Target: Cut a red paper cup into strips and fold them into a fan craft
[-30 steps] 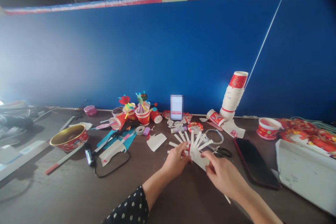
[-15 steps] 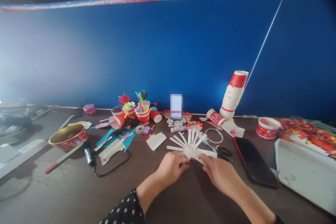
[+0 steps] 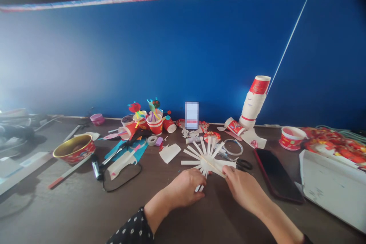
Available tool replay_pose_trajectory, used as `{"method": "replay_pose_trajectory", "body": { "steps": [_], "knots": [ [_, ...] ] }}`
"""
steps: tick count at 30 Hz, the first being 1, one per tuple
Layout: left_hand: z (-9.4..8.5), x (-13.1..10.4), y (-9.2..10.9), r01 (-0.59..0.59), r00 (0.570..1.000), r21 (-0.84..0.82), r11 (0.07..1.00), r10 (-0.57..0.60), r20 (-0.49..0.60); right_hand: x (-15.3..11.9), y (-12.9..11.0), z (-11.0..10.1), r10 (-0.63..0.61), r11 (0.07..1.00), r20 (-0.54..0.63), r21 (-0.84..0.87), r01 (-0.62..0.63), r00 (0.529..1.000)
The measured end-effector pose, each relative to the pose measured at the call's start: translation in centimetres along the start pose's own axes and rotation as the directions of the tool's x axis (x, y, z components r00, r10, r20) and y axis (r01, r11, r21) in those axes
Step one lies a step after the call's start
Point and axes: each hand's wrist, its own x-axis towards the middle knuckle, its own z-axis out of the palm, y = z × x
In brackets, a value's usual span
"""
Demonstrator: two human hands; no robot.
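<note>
In front of me lies a white paper cutout (image 3: 209, 163) with several narrow strips spreading out from its round middle like rays. My left hand (image 3: 187, 187) is closed at its lower left side, fingers curled over the strips there; two strip ends poke out below the fingertips. A thin pale stick (image 3: 213, 166) crosses the cutout from its middle toward the lower right. My right hand (image 3: 243, 187) pinches the stick's lower end between thumb and fingers. Beyond the cutout, black-handled scissors (image 3: 243, 164) lie partly hidden by it.
A phone (image 3: 277, 175) and a white tray (image 3: 334, 190) lie on the right. Behind stand a leaning stack of paper cups (image 3: 254, 103) and decorated cups (image 3: 154, 125). On the left are a gold-lined bowl (image 3: 74, 151), a tape roll (image 3: 152, 140) and paper scraps (image 3: 170, 153).
My left hand has moved down and slightly left, showing more of the cutout's lower strips. My right hand has shifted slightly right along with the stick.
</note>
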Motion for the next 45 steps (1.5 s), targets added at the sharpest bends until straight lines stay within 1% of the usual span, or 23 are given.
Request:
{"method": "replay_pose_trajectory", "body": {
  "steps": [3, 5, 7, 9, 12, 17, 21, 26, 33, 37, 40, 43, 45],
  "knots": [
    [-0.1, 0.0, 0.0, 0.025, 1.0, -0.013, 1.0, -0.025, 0.017, -0.2, 0.5, -0.4, 0.038, 0.996, -0.036, 0.083, -0.035, 0.999],
    [0.0, 0.1, 0.0, 0.027, 1.0, -0.005, 1.0, -0.027, 0.015, -0.4, 0.9, -0.7, 0.028, 0.984, -0.085, 0.18, -0.012, 0.996],
    [0.1, 0.1, 0.0, 0.012, 1.0, 0.026, 1.0, -0.012, 0.002, -0.6, 1.2, -1.1, -0.004, 0.964, -0.106, 0.264, 0.032, 0.994],
    [0.1, 0.1, 0.0, -0.022, 1.0, 0.076, 0.997, 0.022, 0.003, -0.8, 1.4, -1.5, -0.04, 0.945, -0.08, 0.321, 0.064, 0.996],
    [0.1, 0.1, 0.0, -0.08, 0.997, 0.15, 0.985, 0.076, 0.032, -1.1, 1.7, -2.1, -0.08, 0.927, -0.021, 0.367, 0.082, 0.997],
    [0.3, 0.1, 0.3, -0.079, 0.997, 0.214, 0.974, 0.077, 0.021, -1.5, 2.0, -2.4, -0.108, 0.929, 0.074, 0.362, 0.074, 0.991],
    [0.5, 0.2, 0.4, -0.05, 0.998, 0.194, 0.98, 0.056, -0.027, -1.5, 2.0, -2.2, -0.141, 0.939, 0.122, 0.33, 0.094, 0.983],
    [0.8, 0.3, 0.2, -0.033, 0.999, 0.143, 0.989, 0.038, -0.035, -1.5, 1.8, -2.2, -0.142, 0.953, 0.133, 0.287, 0.099, 0.981],
    [0.7, 0.4, 0.2, -0.022, 1.0, 0.131, 0.991, 0.023, -0.005, -1.6, 1.7, -1.9, -0.141, 0.961, 0.126, 0.255, 0.106, 0.982],
    [0.9, 0.5, 0.3, 0.035, 0.999, 0.111, 0.993, -0.033, -0.017, -1.5, 1.8, -1.8, -0.135, 0.96, 0.126, 0.261, 0.099, 0.983],
    [0.9, 0.6, 0.7, 0.126, 0.992, 0.069, 0.99, -0.126, -0.016, -1.4, 1.7, -1.9, -0.131, 0.958, 0.124, 0.27, 0.094, 0.984],
    [0.7, 0.9, 1.2, 0.237, 0.971, 0.017, 0.971, -0.237, -0.006, -1.2, 1.2, -1.8, -0.156, 0.948, 0.09, 0.293, 0.124, 0.984],
    [0.5, 1.1, 1.4, 0.32, 0.947, -0.027, 0.947, -0.32, 0.009, -1.2, 0.7, -1.8, -0.173, 0.944, 0.049, 0.293, 0.151, 0.984]
  ]
}}
